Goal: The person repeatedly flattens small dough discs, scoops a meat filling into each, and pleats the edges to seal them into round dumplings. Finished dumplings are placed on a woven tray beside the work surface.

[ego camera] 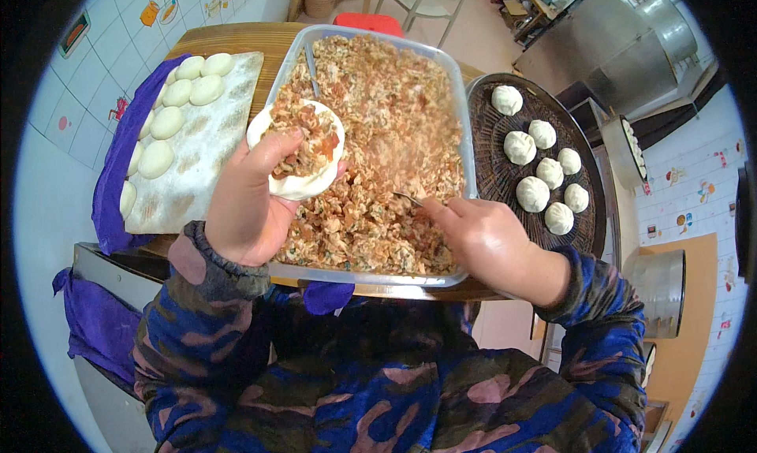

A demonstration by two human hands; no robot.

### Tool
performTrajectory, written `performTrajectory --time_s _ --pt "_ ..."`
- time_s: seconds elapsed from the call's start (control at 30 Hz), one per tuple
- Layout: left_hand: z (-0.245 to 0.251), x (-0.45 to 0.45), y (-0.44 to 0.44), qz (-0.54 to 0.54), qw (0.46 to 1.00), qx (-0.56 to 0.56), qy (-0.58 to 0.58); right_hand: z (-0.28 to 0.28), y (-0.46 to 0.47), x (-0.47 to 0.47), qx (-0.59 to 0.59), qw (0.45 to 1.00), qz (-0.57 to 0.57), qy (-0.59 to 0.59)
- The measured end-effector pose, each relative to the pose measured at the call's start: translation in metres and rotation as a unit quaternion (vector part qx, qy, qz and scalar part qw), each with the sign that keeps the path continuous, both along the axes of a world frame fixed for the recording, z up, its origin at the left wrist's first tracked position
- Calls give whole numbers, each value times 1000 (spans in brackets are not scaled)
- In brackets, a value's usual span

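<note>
On the palm of my left hand rests a round dough wrapper, and my thumb presses on the chopped filling heaped in it. A large clear plastic tub of the same filling sits beneath, directly before me. My right hand grips a thin metal utensil, whose tip is sunk in the filling at the tub's right side. Its shape below the surface is hidden. Another metal handle stands in the filling at the far left of the tub.
Left of the tub, several flat dough rounds lie on a floured board beside a purple cloth. To the right, several pleated buns sit on a round dark woven tray. A red stool stands beyond the wooden table.
</note>
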State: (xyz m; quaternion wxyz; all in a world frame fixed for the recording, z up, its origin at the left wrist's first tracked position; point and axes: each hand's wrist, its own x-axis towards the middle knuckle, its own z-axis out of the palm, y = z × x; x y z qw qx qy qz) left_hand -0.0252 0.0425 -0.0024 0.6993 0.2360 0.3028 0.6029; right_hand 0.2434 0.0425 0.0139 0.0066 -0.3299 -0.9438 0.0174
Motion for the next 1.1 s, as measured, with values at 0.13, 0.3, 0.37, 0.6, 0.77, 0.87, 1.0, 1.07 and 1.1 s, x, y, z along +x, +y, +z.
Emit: performTrajectory --time_s 0.13,0.3,0.37,0.6,0.77,0.87,1.0,1.07,1.1 --pt "1 2 -2 -8 1000 21 11 -1 -13 5 -109 990 -42 83" --pt "1 2 -4 2 999 31 23 11 3 -1 -353 907 -148 177" --pt "1 2 -4 10 999 39 24 15 17 -5 -367 902 -175 146" --pt "3 -3 -4 25 999 19 18 -16 29 -23 -214 963 -57 152" --pt "1 -4 -2 11 1000 18 9 1 31 -22 -452 865 -112 185" --pt "-3 -1 1 16 999 15 44 33 39 -20 -509 809 -167 242" --pt "-9 8 0 -1 1000 24 -4 49 39 -36 -226 928 -114 273" --pt "-12 11 -3 -1 1000 29 -8 37 32 -54 -26 967 -30 252" --pt "-13 11 -5 5 999 38 0 31 28 -61 24 983 -1 182"
